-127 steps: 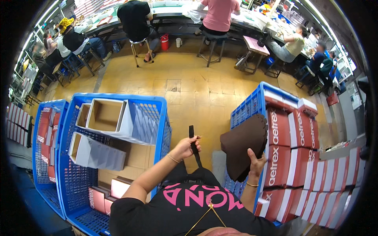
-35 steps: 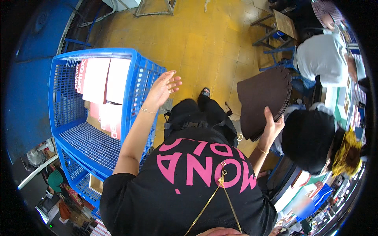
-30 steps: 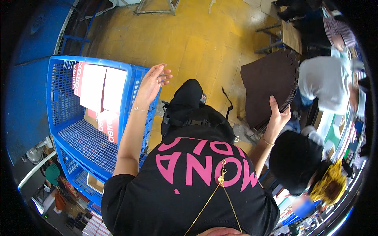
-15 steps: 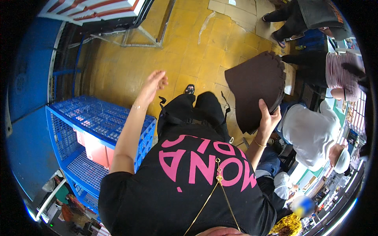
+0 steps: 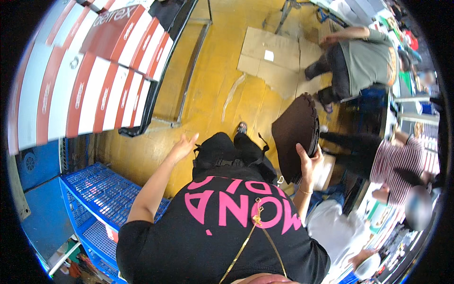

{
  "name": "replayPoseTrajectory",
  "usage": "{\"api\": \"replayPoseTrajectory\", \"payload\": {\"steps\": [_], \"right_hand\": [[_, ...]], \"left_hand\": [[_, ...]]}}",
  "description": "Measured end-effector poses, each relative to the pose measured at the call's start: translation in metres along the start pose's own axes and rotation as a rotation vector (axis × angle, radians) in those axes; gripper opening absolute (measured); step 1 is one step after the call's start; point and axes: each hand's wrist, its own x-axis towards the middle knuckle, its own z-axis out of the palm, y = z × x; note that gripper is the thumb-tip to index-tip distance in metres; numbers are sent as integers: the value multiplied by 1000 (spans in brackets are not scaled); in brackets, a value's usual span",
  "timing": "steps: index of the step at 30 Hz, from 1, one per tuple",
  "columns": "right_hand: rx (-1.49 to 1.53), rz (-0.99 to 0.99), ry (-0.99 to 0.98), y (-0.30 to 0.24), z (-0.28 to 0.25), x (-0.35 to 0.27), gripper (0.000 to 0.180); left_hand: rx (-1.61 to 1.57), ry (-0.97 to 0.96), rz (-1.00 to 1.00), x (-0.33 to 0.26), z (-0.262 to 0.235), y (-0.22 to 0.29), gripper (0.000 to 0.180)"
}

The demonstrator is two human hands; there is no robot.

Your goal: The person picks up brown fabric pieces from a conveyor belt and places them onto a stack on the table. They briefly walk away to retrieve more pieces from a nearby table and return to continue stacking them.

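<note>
My right hand (image 5: 309, 162) grips a stack of dark brown cut sheets (image 5: 294, 132) at its lower right edge, thumb on the front face. The stack hangs out ahead of my right side, with notches along its far and right edge. Whether it is leather or some other sheet material, I cannot tell. My left hand (image 5: 182, 146) is out in front with loosely stretched fingers and nothing in it. It hovers over the yellow floor (image 5: 208, 94), between my black trousers and a rack of boxes.
White and red-brown boxes (image 5: 90, 94) are piled on a black-edged rack at left. Below is a blue plastic shelf (image 5: 113, 189). Flattened cardboard (image 5: 257, 52) lies ahead. A person in a green-grey shirt (image 5: 366, 66), one in stripes (image 5: 397, 165) and one in white (image 5: 338, 232) are at the right-hand benches.
I have moved forward along the floor: the box rack and cardboard show nearer, and the blue shelf has slipped back. The brown stack stays in my right hand; my left hand has come lower.
</note>
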Motion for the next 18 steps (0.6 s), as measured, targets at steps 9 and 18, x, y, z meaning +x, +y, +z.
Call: {"api": "replayPoseTrajectory", "payload": {"steps": [9,18], "right_hand": [[17,-112,-275,-85,125,273,35],[165,-83,-230,-175,231,500,33]], "left_hand": [[-577,-367,-94,36,-93,177,38],[-902,-431,106,213,-249,398,23]]}}
